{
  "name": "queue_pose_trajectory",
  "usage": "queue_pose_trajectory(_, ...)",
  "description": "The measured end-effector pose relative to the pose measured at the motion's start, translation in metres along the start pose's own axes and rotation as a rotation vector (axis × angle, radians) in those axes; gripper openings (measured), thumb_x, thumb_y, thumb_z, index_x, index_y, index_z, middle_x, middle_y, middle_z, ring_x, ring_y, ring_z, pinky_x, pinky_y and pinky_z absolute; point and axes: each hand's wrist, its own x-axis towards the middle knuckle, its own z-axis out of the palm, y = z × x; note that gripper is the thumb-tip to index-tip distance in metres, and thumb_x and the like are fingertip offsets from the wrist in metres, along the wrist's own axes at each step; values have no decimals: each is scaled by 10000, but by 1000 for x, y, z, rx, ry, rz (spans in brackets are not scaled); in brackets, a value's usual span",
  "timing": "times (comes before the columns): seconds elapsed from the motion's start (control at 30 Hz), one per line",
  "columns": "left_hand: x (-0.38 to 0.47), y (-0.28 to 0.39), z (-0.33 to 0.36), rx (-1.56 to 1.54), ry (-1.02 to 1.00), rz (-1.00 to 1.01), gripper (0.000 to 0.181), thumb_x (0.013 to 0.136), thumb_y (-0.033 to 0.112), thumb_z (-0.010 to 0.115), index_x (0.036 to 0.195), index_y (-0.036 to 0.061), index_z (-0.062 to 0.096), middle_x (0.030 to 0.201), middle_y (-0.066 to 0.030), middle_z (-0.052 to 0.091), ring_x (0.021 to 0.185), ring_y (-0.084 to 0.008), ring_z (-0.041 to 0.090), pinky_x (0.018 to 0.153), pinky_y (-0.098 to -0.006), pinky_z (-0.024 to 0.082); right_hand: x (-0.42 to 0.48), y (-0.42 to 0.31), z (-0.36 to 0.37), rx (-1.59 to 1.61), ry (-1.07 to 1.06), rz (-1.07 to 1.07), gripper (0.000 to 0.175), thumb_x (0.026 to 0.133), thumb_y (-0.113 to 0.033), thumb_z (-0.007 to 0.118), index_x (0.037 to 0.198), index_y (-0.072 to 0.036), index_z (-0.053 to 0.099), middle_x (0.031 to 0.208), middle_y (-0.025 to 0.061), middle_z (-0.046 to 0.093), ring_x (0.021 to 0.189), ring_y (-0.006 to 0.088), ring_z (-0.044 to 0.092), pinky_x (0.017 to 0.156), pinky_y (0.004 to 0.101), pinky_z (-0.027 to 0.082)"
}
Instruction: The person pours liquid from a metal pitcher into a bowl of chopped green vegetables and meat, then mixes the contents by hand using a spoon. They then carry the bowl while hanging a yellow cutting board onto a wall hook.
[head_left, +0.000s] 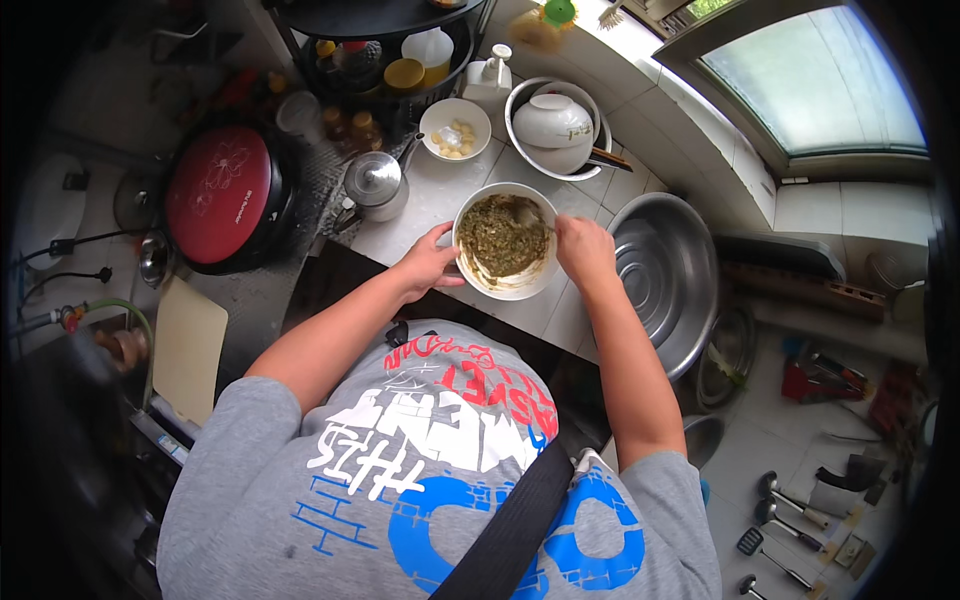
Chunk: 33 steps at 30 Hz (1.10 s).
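Note:
A white bowl (466, 260) stands before me on the tiled counter, holding a greenish-brown chopped filling (499, 236). Pale smears coat its inner wall on the near side. Against the bowl's left side, my left hand (426, 266) steadies it with the fingers spread around the outside. My right hand (585, 246) is closed at the right rim around the handle of a spoon (529, 215), most of which is hidden by the fist. The spoon's head rests in the filling towards the far right.
Behind stand a small bowl of peeled garlic cloves (456, 133), a lidded metal pot (375, 187) and a basin with stacked bowls (516, 154). A large steel basin (664, 281) sits right. At left are a red electric griddle (217, 199) and a cutting board (187, 349). An open window (817, 82) juts in.

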Motion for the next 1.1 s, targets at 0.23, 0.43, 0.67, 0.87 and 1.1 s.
queue_pose_trajectory(0.23,2,-2,-1,4,-6,12,688,1036,114,541,1611,164,167,1329,-146,586,1042,-262,689,844,-421,621,-3,1,1,273,-115,-165,153,893,-143,556,903,-101,702,855,183,721,836,404,701,724,526,556)
queue_pose_trajectory(0.43,2,5,-2,44,-9,-43,722,953,88,607,1568,133,231,1300,-141,595,1048,-261,682,870,-480,605,-6,1,2,46,-502,-26,185,894,-123,543,881,-92,724,873,203,718,848,421,696,762,524,555)
queue_pose_trajectory(0.67,25,11,-10,-66,-110,-105,644,838,14,596,1444,91,393,1281,-168,592,1081,-295,676,942,-590,558,-12,-2,2,51,-423,142,176,884,-133,565,907,-94,735,895,243,713,880,432,697,797,516,558)
queue_pose_trajectory(0.87,35,7,-4,19,-26,-90,669,786,-11,570,1422,69,377,1169,-147,575,1002,-301,669,847,-640,586,-18,-12,1,183,-168,160,176,889,-155,569,871,-78,726,852,230,709,856,440,692,766,529,551)
queue_pose_trajectory(1.1,0,7,-3,-44,-1,-50,686,783,17,570,1420,74,319,1195,-170,532,1048,-329,644,849,-644,585,-21,-25,-23,211,-245,-24,168,901,-141,572,856,-71,717,849,206,715,808,432,688,733,533,551)
